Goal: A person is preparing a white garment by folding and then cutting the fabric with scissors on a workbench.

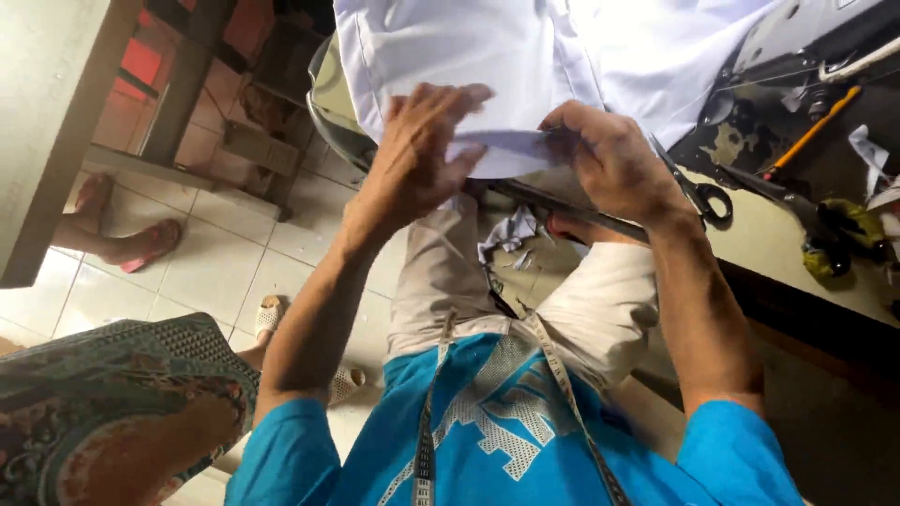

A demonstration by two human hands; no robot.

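Observation:
A white garment lies over the edge of a work table in front of me. My left hand pinches a folded white corner of the fabric from the left. My right hand grips the same folded piece from the right, fingers curled over it. A pair of black-handled scissors lies on the table just right of my right hand. A measuring tape hangs around my neck over my blue shirt.
A dark sewing machine stands at the upper right, with an orange-handled tool and fabric scraps beside it. Another person's patterned clothing and sandaled feet are at the left on the tiled floor. A wooden table leg rises at far left.

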